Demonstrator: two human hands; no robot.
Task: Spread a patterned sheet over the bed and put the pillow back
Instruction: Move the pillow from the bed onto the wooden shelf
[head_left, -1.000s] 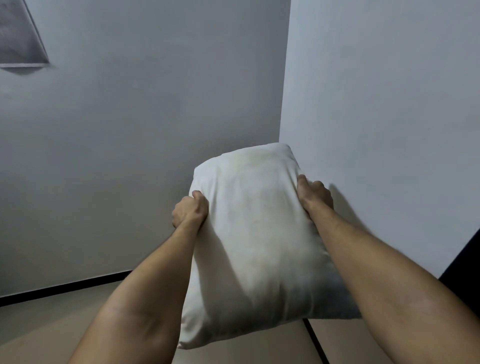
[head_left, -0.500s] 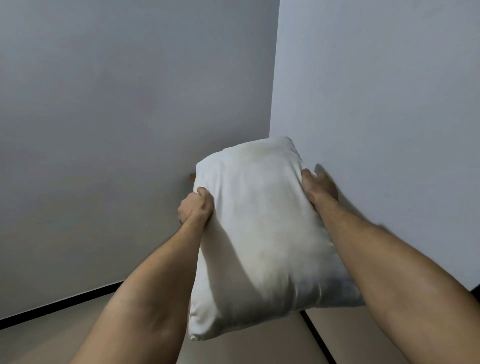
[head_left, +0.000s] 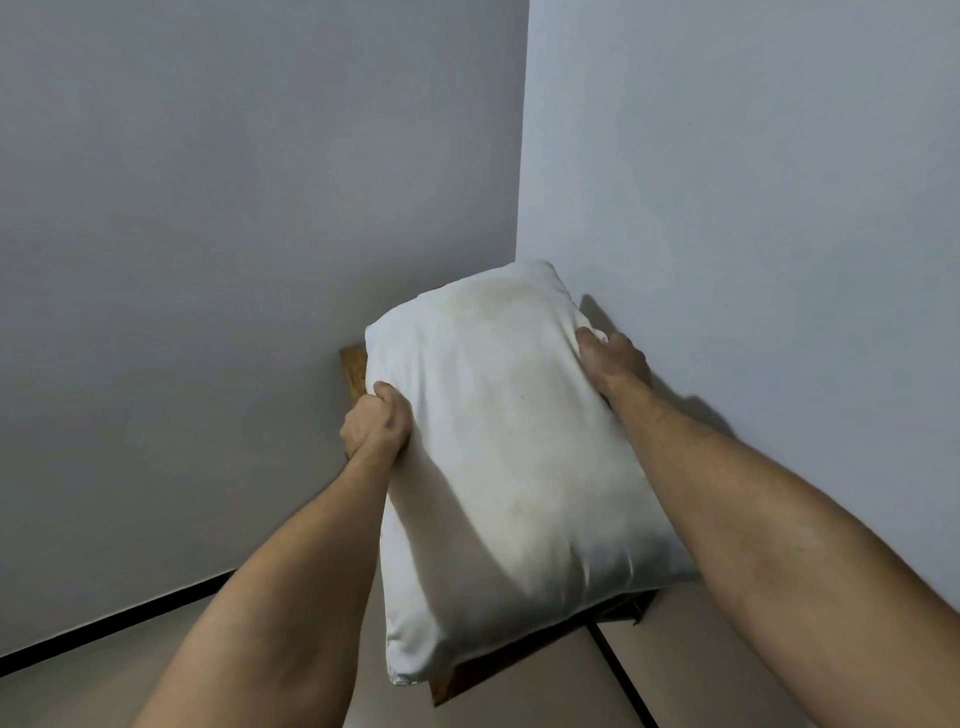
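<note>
The white pillow fills the centre of the frame, long axis running from lower left toward the wall corner above; left hand clamps its left edge, right hand its upper-right edge; a wooden surface shows beneath.

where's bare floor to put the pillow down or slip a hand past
Bare floor lies left of the left hand, along the dark baseboard. The corner is crowded: the pillow covers a wooden piece, and the right hand is close to the wall.
</note>
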